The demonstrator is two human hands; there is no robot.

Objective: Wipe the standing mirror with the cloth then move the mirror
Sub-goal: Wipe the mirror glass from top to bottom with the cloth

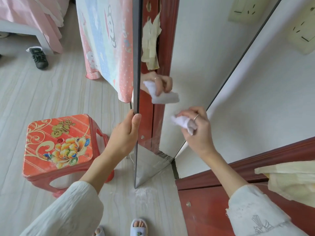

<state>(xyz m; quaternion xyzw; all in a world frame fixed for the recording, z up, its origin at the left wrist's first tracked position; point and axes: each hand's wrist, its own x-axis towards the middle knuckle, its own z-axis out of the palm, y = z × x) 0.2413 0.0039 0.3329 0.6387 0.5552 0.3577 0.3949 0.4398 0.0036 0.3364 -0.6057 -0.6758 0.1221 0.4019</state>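
A tall frameless standing mirror (201, 68) stands upright on the floor, leaning against the white wall on the right. Its left edge runs down the middle of the view. My left hand (127, 133) grips that dark left edge about halfway down. My right hand (196, 128) holds a crumpled white cloth (183, 122) against the glass low down. The mirror reflects the hand and cloth just above, along with a red door frame.
A red plastic stool (59, 147) with a flower print stands on the floor left of the mirror. A patterned hanging cloth (105, 41) is behind the mirror's edge. A black shoe (39, 57) and a bed are at far left. A red door (238, 193) is lower right.
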